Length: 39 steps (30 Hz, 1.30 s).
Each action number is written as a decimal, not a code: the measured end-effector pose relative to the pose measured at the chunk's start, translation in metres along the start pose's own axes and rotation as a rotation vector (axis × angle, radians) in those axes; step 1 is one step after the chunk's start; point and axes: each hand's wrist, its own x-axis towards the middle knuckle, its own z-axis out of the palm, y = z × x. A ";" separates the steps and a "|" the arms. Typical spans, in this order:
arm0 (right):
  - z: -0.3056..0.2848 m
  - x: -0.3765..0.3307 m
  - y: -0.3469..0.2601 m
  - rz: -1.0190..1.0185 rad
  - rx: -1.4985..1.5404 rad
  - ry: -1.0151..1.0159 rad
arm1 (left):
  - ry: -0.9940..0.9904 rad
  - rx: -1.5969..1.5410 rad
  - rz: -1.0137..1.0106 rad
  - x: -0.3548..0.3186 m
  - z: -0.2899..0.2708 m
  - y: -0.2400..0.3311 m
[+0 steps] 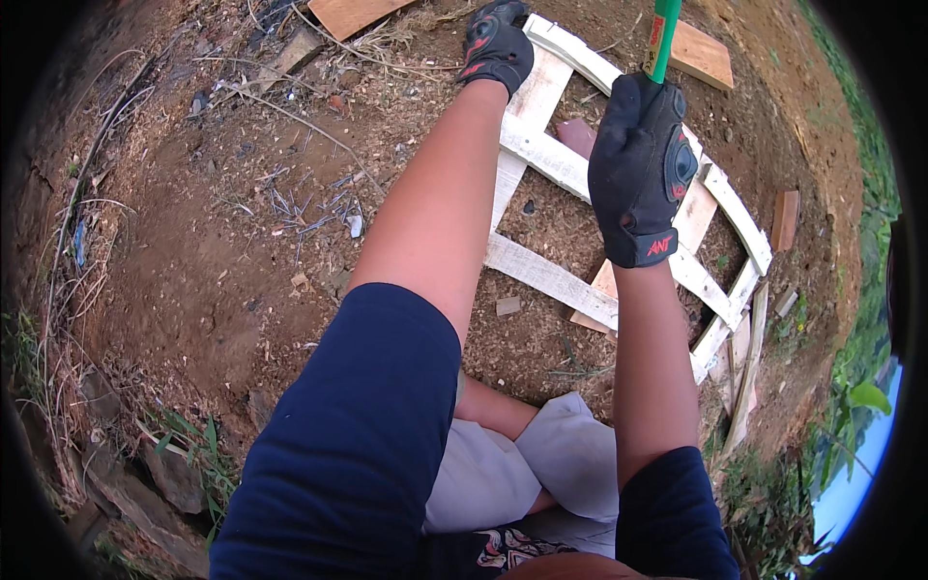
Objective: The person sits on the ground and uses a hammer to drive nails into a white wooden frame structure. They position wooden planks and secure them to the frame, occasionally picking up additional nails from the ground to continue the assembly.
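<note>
My left hand [495, 46], in a black glove with red marks, is closed at the upper left corner of a white-painted wooden frame [556, 159]. Its fingertips are hidden, so what they grip does not show. The frame is made of several slats and lies on the ground. Above its middle, my right hand [643, 174], gloved alike, is wrapped round a green handle [663, 39] that points away from me. The tool's far end is outside the picture, so its kind does not show.
Brown dirt with wood chips surrounds the frame. Wooden offcuts lie beyond it: a board [353, 14] at the far left, a block [701, 56] and a small piece [785, 220] at right. Thin strips [749, 377] lean by its right corner. Stones [145, 493] and grass are at lower left.
</note>
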 end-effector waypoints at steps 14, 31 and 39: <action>0.016 -0.006 0.019 0.042 0.025 -0.061 | -0.263 -0.189 -0.025 0.002 -0.020 -0.001; 0.054 -0.034 0.042 0.143 0.123 -0.070 | -0.344 0.249 0.304 -0.004 -0.032 0.004; 0.030 -0.028 0.042 0.201 0.066 -0.118 | -0.347 0.281 0.313 -0.008 -0.033 0.014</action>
